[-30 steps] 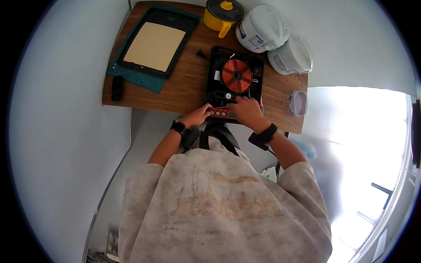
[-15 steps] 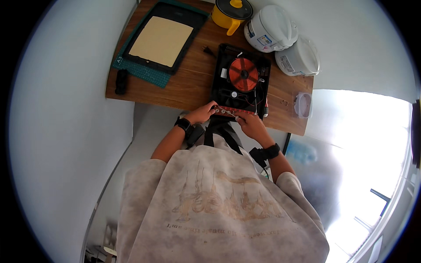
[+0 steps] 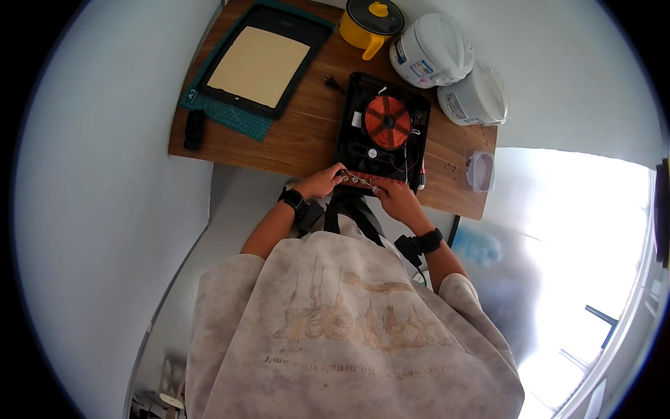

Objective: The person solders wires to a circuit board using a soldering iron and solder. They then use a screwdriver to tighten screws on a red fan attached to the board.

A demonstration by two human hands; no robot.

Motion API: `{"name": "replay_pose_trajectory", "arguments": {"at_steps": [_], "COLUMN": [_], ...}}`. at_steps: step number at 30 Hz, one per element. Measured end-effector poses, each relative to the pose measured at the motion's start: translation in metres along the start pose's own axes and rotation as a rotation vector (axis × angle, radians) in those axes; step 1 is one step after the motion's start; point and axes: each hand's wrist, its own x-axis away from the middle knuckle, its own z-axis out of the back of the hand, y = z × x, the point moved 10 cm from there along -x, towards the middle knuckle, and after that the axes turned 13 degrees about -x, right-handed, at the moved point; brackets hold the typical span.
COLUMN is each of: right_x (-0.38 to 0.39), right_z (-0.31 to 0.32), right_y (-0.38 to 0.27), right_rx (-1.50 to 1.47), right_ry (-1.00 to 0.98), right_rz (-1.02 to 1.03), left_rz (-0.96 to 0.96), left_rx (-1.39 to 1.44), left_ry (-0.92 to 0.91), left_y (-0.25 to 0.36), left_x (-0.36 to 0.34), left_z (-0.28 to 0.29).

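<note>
Fingers of our left hand (image 3: 319,184) and right hand (image 3: 399,200) apparently pinch a thin wire (image 3: 360,179), perhaps steadying it above the red board (image 3: 358,184).

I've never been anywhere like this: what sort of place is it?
Perhaps a small appliance workshop: a wood-grain table holds an opened induction cooker, its orange coil exposed, and a green cutting mat.

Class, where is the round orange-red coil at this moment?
In the head view, the coil lies right of centre in the upper part, inside the open black casing, beyond the red circuit board.
</note>
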Motion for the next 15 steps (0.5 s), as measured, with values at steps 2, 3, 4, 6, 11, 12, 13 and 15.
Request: {"name": "replay_pose_trajectory", "arguments": {"at_steps": [2,3,4,6,11,12,13,15], "right_x": [0.0,0.0,-0.001,-0.001,-0.002,-0.001,-0.001,-0.001], "right_z": [0.0,0.0,0.0,-0.001,-0.002,-0.001,-0.002,-0.003], "right_y": [-0.004,-0.005,-0.006,-0.002,-0.006,-0.007,-0.006,-0.002], "right_rx": [0.007,0.011,0.012,0.009,0.006,0.012,0.013,0.015], "right_ry": [-0.004,-0.005,-0.005,0.005,-0.005,-0.004,-0.005,-0.007], "right_rz": [-0.009,-0.014,0.004,0.028,0.037,0.038,0.034,0.028], "left_rz": [0.022,0.026,0.031,0.096,-0.067,-0.041,-0.015,-0.011], "left_rx": [0.006,0.009,0.012,0.025,0.001,0.006,0.012,0.02], "left_ry": [-0.029,-0.028,-0.026,-0.08,0.049,0.028,0.008,0.005], "left_y": [-0.004,-0.005,-0.006,0.003,0.015,0.01,0.005,0.002], "left_x": [-0.001,-0.001,-0.001,0.004,0.007,0.005,0.004,0.003], "left_z": [-0.003,-0.003,-0.003,0.0,0.01,0.007,0.004,0.002]}}
